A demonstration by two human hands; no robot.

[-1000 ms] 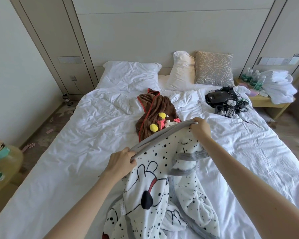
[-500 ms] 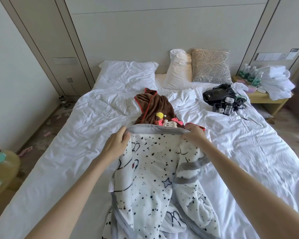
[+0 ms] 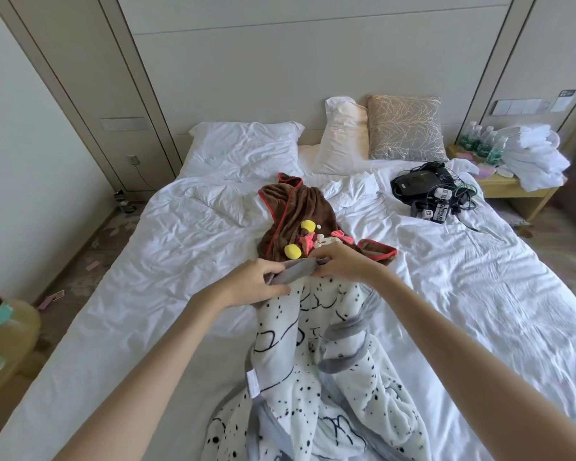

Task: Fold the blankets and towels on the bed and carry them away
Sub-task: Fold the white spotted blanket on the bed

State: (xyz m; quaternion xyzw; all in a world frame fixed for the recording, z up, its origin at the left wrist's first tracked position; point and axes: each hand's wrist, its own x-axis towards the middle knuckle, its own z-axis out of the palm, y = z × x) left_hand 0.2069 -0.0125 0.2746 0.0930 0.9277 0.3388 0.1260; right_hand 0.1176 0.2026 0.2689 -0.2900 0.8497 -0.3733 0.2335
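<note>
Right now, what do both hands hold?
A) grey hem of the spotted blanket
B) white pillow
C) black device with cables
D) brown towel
A: the left hand and right hand each pinch the grey hem of the spotted blanket, close together; the brown towel lies beyond them on the bed.

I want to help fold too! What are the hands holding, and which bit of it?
The left hand and the right hand both grip the spotted white blanket by its grey edge band, close together at the top.
</note>
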